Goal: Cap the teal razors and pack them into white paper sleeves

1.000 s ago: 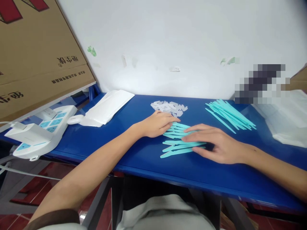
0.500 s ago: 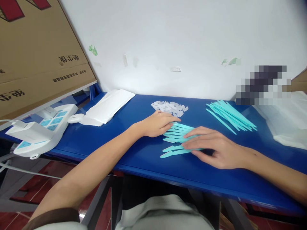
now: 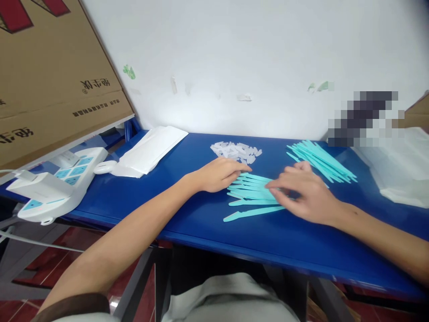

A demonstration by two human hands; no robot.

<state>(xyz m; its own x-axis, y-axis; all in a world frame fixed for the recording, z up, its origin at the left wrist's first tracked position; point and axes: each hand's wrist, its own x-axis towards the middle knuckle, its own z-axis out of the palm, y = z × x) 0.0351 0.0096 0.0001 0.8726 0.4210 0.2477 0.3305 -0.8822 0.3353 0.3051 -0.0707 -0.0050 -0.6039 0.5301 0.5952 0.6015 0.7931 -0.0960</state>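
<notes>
Several teal eyebrow razors (image 3: 250, 193) lie side by side on the blue table, their blade ends to the left. My left hand (image 3: 223, 174) is closed at the blade ends of the upper razors, thumb and forefinger around them. Over the handle ends, my right hand (image 3: 303, 192) has its fingers curled and thumb and forefinger close together; what they hold, if anything, is hidden. One razor (image 3: 250, 213) lies a little apart, nearest the front edge. Just behind my left hand is a pile of small whitish translucent plastic pieces (image 3: 236, 151).
A second bundle of teal razors (image 3: 323, 161) lies to the right, beside clear plastic bags (image 3: 405, 165). On the left are white sheets (image 3: 152, 152), a power strip (image 3: 78, 179) with a plugged-in charger, and a large cardboard box (image 3: 60, 67). A white wall (image 3: 217, 53) stands behind.
My right hand has moved up and slightly right, and its fingers have curled in. One of the two lower razors has shifted up against the row. My left hand has barely moved.
</notes>
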